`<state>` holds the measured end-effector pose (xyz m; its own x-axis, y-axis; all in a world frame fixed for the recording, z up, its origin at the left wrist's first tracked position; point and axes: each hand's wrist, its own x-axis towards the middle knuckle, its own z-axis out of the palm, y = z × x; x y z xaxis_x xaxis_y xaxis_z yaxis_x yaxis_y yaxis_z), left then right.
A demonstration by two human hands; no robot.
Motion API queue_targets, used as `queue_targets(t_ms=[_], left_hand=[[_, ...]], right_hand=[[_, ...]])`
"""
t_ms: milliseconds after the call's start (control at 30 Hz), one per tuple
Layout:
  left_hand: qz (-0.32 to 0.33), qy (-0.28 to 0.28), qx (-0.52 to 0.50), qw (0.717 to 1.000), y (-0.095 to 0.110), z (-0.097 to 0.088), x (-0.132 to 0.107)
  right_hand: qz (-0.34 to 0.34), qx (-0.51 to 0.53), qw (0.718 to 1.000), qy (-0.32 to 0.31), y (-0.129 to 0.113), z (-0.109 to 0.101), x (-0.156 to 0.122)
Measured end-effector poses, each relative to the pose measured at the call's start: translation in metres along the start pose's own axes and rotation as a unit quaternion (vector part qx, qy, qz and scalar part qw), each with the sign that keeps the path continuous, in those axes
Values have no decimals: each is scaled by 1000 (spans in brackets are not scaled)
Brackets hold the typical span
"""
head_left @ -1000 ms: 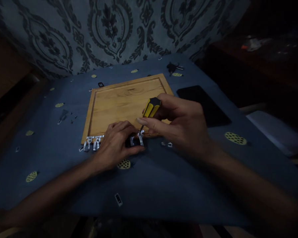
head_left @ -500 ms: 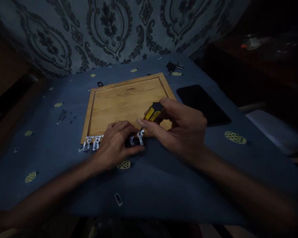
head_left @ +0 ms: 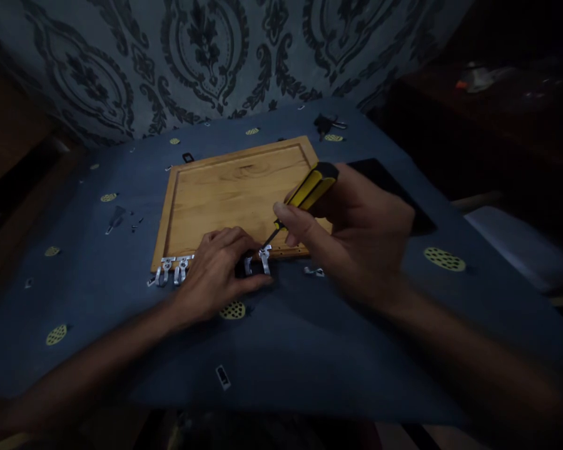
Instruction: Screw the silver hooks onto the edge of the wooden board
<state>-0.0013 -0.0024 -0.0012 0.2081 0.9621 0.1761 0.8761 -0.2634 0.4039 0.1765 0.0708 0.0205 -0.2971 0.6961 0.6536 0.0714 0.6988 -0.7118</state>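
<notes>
My right hand [head_left: 356, 231] is closed around the yellow-and-black handle of a screwdriver [head_left: 312, 186]. The tool slants down to the left, its tip at a small metal hook [head_left: 265, 257] on the near edge of a wooden board [head_left: 234, 194]. My left hand [head_left: 220, 265] grips that edge beside the hook, fingers bent over the wood and thumb stretched out in front. Part of another hook [head_left: 248, 265] shows between its thumb and fingers. Two more metal hooks, a left one [head_left: 163, 270] and its neighbour [head_left: 182, 269], sit at the board's left corner.
A loose hook [head_left: 314, 271] lies on the blue tablecloth [head_left: 309, 356] under my right hand. Several small screws [head_left: 134, 226] and a clear bag [head_left: 117, 216] are to the left. Beyond my right hand lies a flat black object [head_left: 403, 200]; pliers-like dark items [head_left: 328, 124] lie behind.
My right hand has moved up and to the right along the screwdriver, showing more handle and the shaft. The loose hook has come into view. My left hand stays in place.
</notes>
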Motion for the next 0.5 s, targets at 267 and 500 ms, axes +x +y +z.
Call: queue_targets(t_ms=[267, 500], left_hand=[[14, 9, 4, 1000, -2, 2, 0], [11, 9, 12, 1000, -1, 2, 0]], right_hand=[[-27, -16, 999, -11, 8, 1, -1], [-45, -26, 999, -2, 10, 2, -1]])
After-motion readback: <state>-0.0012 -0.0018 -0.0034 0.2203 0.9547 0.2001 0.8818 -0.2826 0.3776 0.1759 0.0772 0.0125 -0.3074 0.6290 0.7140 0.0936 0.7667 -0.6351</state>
